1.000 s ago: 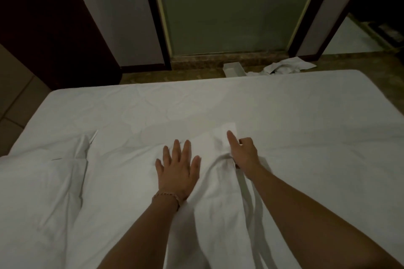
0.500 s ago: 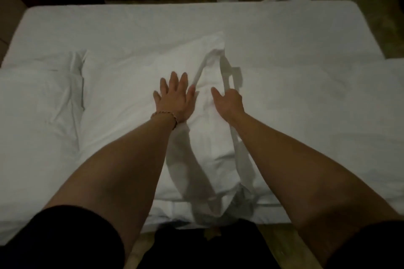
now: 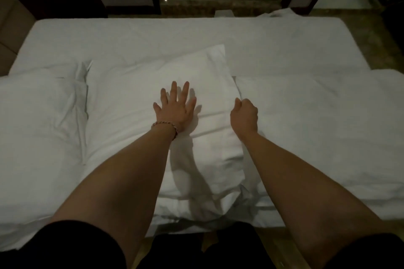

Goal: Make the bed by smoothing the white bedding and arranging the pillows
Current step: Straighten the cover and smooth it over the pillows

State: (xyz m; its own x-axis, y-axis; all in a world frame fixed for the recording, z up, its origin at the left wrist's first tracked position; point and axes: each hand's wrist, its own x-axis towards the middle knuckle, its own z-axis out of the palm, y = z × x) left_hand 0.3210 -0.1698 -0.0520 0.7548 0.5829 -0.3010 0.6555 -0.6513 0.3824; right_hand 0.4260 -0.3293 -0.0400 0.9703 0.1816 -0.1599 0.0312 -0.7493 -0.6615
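The left hand (image 3: 175,108) lies flat with fingers spread on the middle pillow (image 3: 153,85) at the near edge of the bed (image 3: 153,35). The right hand (image 3: 243,116) has its fingers curled at that pillow's right edge; whether they pinch the fabric I cannot tell. Another pillow (image 3: 37,120) lies just left.

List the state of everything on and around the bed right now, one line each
Left hand: open, fingers spread, pressing flat on the middle pillow.
Right hand: curled, gripping the middle pillow's right edge.
Middle pillow: lying flat, lightly creased.
Left pillow: lying flat, wrinkled along its right side.
Right pillow: lying flat, fairly smooth.
Sheet: spread over the mattress, faint creases.
White cloth on floor: crumpled beyond the bed.
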